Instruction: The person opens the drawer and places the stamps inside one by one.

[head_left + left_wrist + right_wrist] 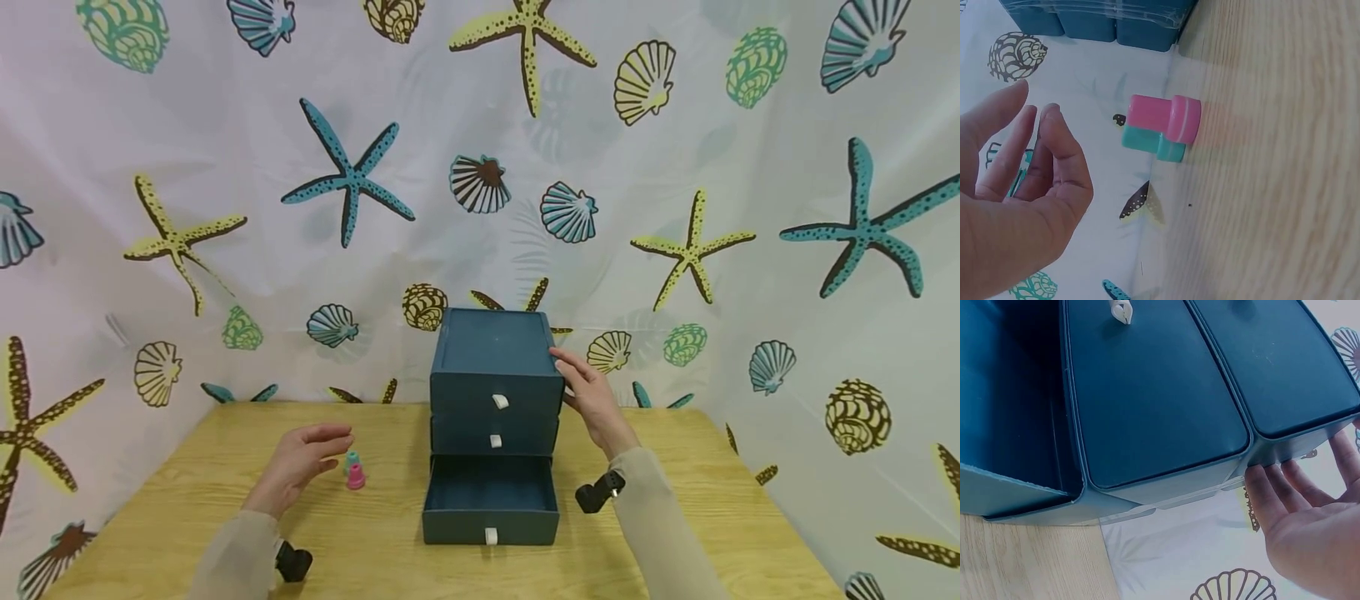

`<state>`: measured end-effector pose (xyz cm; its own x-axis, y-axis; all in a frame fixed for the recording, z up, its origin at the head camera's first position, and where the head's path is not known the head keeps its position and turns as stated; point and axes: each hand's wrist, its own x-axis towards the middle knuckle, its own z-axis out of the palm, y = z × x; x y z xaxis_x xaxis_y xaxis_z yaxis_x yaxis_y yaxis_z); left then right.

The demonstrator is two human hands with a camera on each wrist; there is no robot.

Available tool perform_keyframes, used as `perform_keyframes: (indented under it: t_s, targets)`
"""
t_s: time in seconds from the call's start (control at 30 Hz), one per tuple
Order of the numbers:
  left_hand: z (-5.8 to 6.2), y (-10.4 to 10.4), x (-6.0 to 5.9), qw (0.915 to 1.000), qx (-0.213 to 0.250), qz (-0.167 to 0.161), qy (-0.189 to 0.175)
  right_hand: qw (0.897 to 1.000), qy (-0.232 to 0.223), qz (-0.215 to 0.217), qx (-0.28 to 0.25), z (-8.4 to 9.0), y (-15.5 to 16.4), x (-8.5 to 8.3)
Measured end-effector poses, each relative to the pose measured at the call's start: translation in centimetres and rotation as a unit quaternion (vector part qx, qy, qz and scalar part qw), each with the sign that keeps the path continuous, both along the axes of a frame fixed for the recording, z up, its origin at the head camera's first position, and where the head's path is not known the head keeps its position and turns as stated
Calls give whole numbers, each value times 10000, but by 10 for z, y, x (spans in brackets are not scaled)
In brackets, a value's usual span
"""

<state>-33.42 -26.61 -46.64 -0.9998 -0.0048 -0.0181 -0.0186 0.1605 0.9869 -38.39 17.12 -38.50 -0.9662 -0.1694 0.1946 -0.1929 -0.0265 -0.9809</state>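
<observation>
A dark blue three-drawer box (495, 342) stands on the table, its bottom drawer (491, 527) pulled out with a bare inside. My right hand (596, 400) rests against the upper right side of the box, and the right wrist view shows its fingertips touching the side wall by the top drawer (1285, 369). To the left, my left hand (296, 467) hovers over the table with bent, loose fingers and nothing in them. Just right of it stand a pink stamp-like piece (356, 477) and a teal one (352, 458), side by side and apart from the fingers.
The wooden table (360, 558) meets a white curtain (420, 250) printed with shells and starfish at the back and sides. Each drawer has a small white pull tab, such as the top one (500, 402). Dark cameras are strapped to both wrists.
</observation>
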Motion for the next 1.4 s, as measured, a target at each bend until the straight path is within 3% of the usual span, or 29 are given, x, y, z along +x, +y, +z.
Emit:
perform_keyframes:
  t_s: [0.33, 0.83, 1.1, 1.4]
  targets:
    - [-11, -5, -10, 9986, -197, 302, -378, 9999, 42, 92, -51, -2, 2, -3]
    - [-23, -6, -15, 9966, -587, 51, -581, 9999, 89, 49, -112, -2, 0, -1]
    - [-25, -4, -14, 9966, -484, -141, -658, 9998, 82, 89, -156, -2, 2, -1]
    - [-25, -1, -13, 9944, -636, -122, -841, 9999, 100, 96, -95, -1, 3, 0]
